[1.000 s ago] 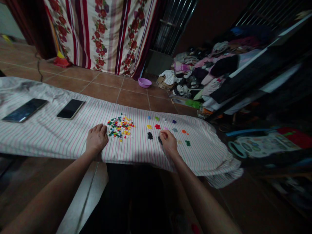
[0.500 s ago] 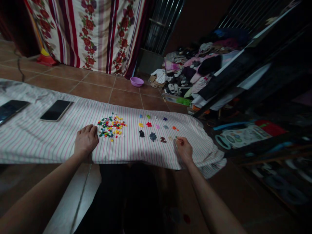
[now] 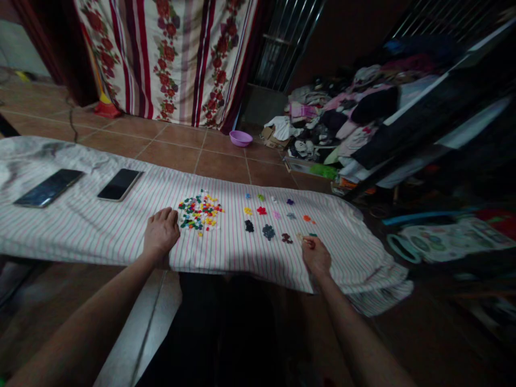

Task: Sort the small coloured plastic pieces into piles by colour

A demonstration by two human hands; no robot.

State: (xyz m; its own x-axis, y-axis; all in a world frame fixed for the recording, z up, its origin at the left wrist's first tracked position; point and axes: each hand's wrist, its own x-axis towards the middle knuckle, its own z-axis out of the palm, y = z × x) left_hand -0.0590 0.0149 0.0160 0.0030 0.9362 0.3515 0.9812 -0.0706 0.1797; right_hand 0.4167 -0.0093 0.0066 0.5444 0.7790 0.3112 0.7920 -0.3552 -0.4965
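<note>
My left hand (image 3: 161, 232) lies palm down on the striped cloth (image 3: 226, 252), its fingers stretched out beside a mixed heap of small coloured beads (image 3: 200, 212). Over on the right, my right hand (image 3: 316, 253) has thumb and fingers pinched together at a small beige pile (image 3: 299, 235). Whatever is between those fingertips is too small to make out. A bit of dark green (image 3: 313, 235) shows just past them. Single-colour piles stand in rows between the hands, among them black (image 3: 249, 226), dark grey (image 3: 268, 232), brown (image 3: 286, 238), red (image 3: 262, 210) and orange (image 3: 307, 218).
Two phones, one dark (image 3: 49, 188) and one pale-edged (image 3: 120, 184), lie at the left on the cloth. Beyond the table's far edge, a purple basin (image 3: 241, 138) sits on the tiled floor near a heap of clothes (image 3: 322, 115). A floral curtain (image 3: 181, 59) hangs behind.
The whole view has shifted, so everything appears farther right. My right hand's fingertips have come slightly closer to the beige pile, and the green bit shows beyond them. My left hand stays in place.
</note>
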